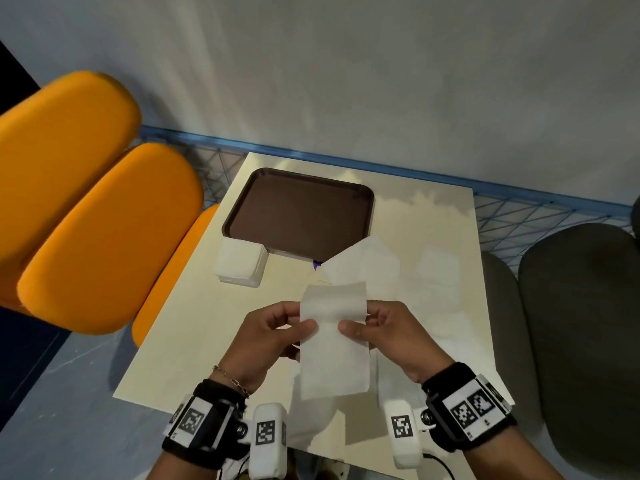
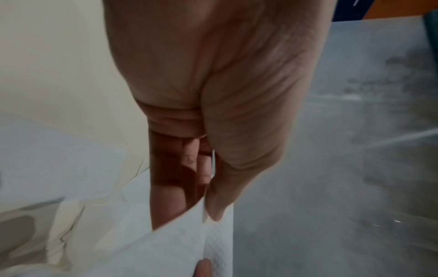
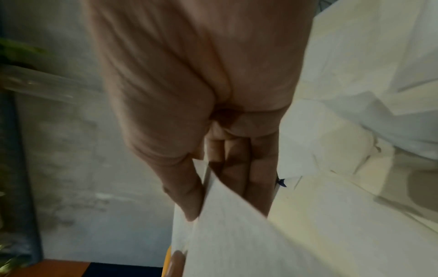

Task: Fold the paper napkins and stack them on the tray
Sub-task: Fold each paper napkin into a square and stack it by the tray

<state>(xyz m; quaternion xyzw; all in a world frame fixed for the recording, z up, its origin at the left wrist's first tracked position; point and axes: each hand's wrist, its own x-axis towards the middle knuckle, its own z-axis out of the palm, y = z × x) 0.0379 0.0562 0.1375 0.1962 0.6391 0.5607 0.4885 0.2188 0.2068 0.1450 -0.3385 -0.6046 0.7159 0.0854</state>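
I hold a white paper napkin (image 1: 332, 341) up over the table's near half. My left hand (image 1: 277, 327) pinches its left edge between thumb and fingers, and my right hand (image 1: 374, 327) pinches its right edge. The left wrist view shows the thumb pressed on the napkin (image 2: 189, 243); the right wrist view shows the same pinch on the napkin (image 3: 237, 234). A dark brown tray (image 1: 301, 213) lies bare at the table's far left. A stack of folded napkins (image 1: 240, 261) sits by the tray's near left corner. Loose unfolded napkins (image 1: 367, 268) lie at the tray's near right corner.
The cream table (image 1: 194, 341) has more white napkins (image 1: 436, 271) spread over its right side. Orange seats (image 1: 104, 237) stand to the left, grey seats (image 1: 575, 323) to the right. A blue wire rack (image 1: 519, 216) and a wall are behind the table.
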